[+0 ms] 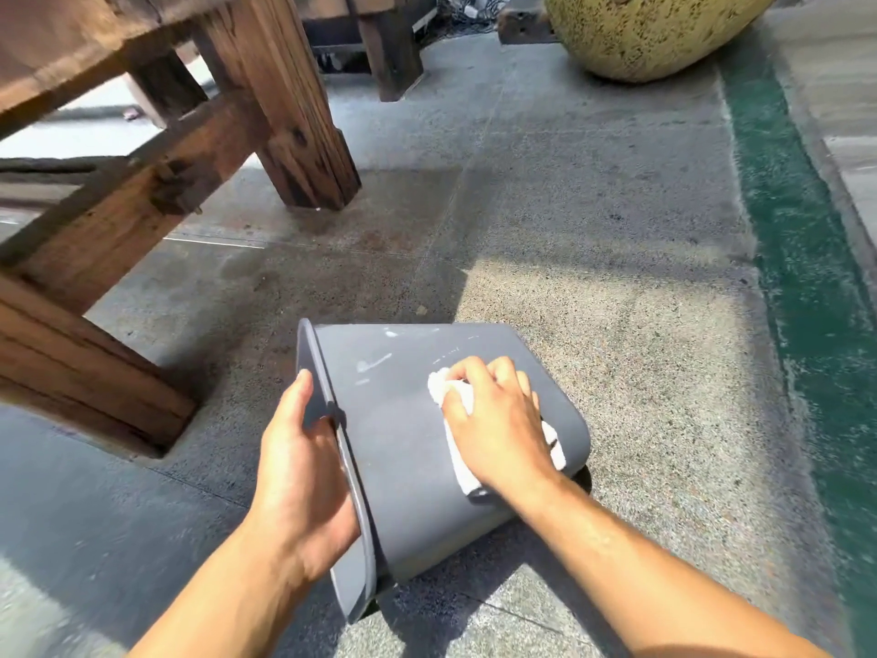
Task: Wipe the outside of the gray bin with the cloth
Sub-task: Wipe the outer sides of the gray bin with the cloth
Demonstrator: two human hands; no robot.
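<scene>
The gray bin lies on its side on the stone floor, its rim toward the left and its base toward the right. My left hand grips the rim, with the fingers hidden inside the opening and the thumb along the outer edge. My right hand presses a folded white cloth against the bin's upward-facing side near the base, fingers curled over it. White smudges mark the bin wall above the cloth.
A heavy wooden bench frame with thick legs stands to the left and behind the bin. A large yellow-green speckled pot sits at the back right. A green painted strip runs along the floor on the right.
</scene>
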